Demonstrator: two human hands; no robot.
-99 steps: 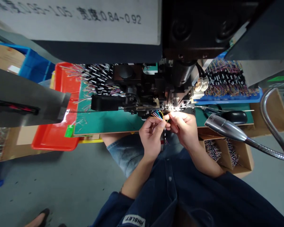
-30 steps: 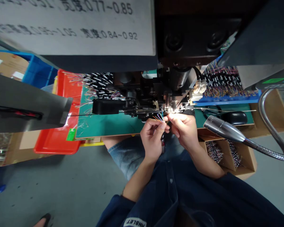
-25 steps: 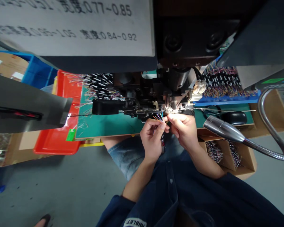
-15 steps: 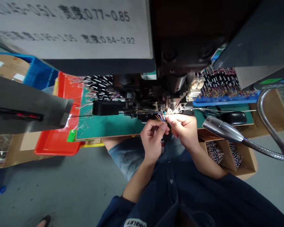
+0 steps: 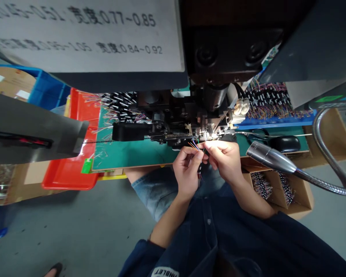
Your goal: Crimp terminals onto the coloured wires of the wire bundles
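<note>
Left hand (image 5: pixel 187 173) has edged a little to the right, closing up on the right hand (image 5: pixel 223 169), and both now sit tight under the head of the wire crimping machine (image 5: pixel 173 115). Its thumb and forefinger are clenched on a bundle of thin coloured wires (image 5: pixel 193 145), whose orange, blue and green ends fan out just below the machine's brightly lit tooling (image 5: pixel 210 135). The right hand's fingers are curled and pinched together, reaching to the right of the bundle and almost touching that tooling. Whether they grip a wire or only steady it, I cannot tell.

Beneath the machine lies a green work mat (image 5: pixel 132 156). A blue tray of wire bundles (image 5: pixel 276 122) stands far right, and just nearer it are a black computer mouse (image 5: pixel 285 144) and a gooseneck lamp (image 5: pixel 272 156), which reaches in from the right. Near right, a divided cardboard box (image 5: pixel 288 200) holds more bundled wires. On the left sits a red plastic tray (image 5: pixel 66 179), with a blue crate (image 5: pixel 49 86) beyond it. A printed white placard (image 5: pixel 86 38) fills the top of the view.
</note>
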